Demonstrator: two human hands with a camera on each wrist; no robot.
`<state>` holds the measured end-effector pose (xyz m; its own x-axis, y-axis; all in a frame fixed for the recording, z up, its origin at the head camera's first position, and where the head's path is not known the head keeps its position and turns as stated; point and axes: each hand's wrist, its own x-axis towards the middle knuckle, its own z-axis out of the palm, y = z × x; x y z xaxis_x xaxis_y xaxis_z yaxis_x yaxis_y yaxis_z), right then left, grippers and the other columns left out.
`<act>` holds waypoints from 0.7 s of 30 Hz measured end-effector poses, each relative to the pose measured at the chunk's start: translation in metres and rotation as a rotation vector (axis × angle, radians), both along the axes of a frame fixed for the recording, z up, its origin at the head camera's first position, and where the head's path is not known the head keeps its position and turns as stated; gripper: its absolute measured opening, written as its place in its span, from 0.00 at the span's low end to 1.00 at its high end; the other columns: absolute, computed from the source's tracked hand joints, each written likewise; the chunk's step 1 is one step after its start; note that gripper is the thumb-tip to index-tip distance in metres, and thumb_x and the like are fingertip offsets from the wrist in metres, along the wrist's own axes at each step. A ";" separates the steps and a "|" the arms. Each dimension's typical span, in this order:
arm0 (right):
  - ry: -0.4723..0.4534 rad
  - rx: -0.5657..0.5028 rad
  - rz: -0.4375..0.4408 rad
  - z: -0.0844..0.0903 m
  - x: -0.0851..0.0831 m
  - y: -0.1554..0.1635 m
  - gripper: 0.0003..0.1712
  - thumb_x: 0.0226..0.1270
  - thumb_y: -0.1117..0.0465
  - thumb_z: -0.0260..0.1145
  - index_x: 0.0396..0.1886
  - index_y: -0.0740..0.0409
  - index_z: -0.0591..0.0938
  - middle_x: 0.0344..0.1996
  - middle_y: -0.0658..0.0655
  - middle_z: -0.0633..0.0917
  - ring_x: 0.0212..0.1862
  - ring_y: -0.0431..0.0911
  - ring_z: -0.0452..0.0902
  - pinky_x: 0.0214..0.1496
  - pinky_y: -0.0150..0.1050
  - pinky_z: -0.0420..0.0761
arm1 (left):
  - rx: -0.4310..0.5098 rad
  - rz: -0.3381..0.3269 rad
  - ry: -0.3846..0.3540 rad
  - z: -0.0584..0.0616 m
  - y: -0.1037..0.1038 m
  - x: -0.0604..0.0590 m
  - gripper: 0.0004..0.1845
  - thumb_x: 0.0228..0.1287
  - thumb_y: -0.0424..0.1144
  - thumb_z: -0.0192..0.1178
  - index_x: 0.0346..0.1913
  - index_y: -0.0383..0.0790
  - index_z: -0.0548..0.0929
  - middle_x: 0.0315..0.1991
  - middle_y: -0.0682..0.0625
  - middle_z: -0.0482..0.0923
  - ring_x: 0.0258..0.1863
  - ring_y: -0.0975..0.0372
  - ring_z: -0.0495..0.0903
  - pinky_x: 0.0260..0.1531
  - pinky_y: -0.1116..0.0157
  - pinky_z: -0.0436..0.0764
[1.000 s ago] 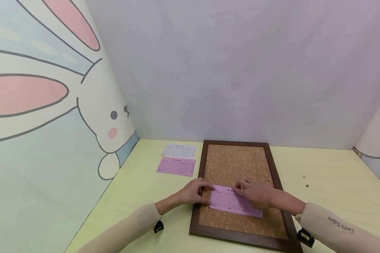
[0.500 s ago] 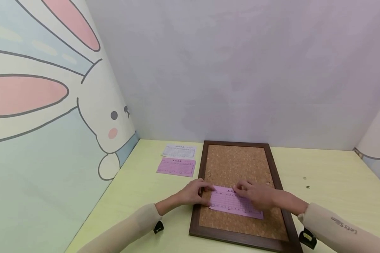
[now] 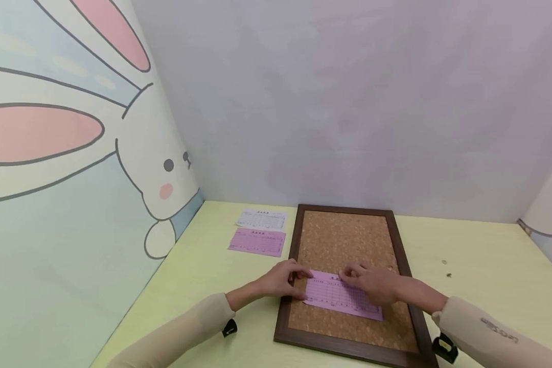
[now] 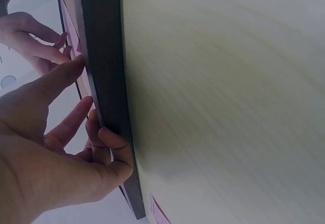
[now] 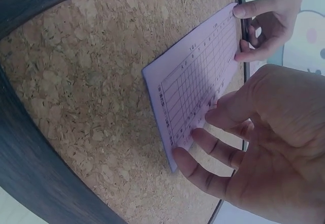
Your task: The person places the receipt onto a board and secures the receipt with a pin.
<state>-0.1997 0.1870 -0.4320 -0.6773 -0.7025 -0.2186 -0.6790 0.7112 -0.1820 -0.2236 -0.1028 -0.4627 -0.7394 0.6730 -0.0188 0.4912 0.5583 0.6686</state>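
Left hand (image 3: 282, 279) spread on pink slip (image 3: 325, 295), long axis crosswise, heading (image 3: 334, 277) away, right hand (image 3: 375, 284), grip unclear

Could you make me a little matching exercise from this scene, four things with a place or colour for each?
1. White slip
2. Left hand
3. Right hand
4. Board frame

A. At the top edge of the pink slip on the cork board
B. Dark brown
C. Flat on the table, left of the board
D. At that pink slip's left edge

Pairs: 1-C, 2-D, 3-A, 4-B
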 end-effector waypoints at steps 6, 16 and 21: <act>-0.016 -0.005 0.004 -0.003 -0.002 0.000 0.32 0.70 0.75 0.59 0.73 0.55 0.74 0.63 0.53 0.72 0.61 0.50 0.71 0.50 0.42 0.79 | -0.003 0.002 -0.004 -0.001 -0.002 0.001 0.24 0.54 0.36 0.78 0.54 0.35 0.86 0.39 0.45 0.77 0.36 0.64 0.68 0.35 0.76 0.66; 0.003 0.009 -0.022 0.000 -0.002 -0.002 0.32 0.70 0.73 0.61 0.72 0.52 0.76 0.62 0.53 0.73 0.58 0.50 0.72 0.41 0.38 0.77 | 0.009 -0.018 -0.002 0.000 -0.001 -0.001 0.24 0.54 0.36 0.78 0.55 0.35 0.86 0.39 0.46 0.77 0.36 0.64 0.68 0.35 0.76 0.66; 0.097 -0.072 0.007 -0.005 -0.003 -0.002 0.26 0.69 0.71 0.65 0.66 0.55 0.81 0.57 0.55 0.79 0.52 0.48 0.77 0.39 0.37 0.80 | 0.007 -0.014 0.006 -0.001 -0.003 -0.001 0.23 0.55 0.36 0.77 0.54 0.36 0.86 0.39 0.46 0.77 0.36 0.64 0.68 0.35 0.76 0.65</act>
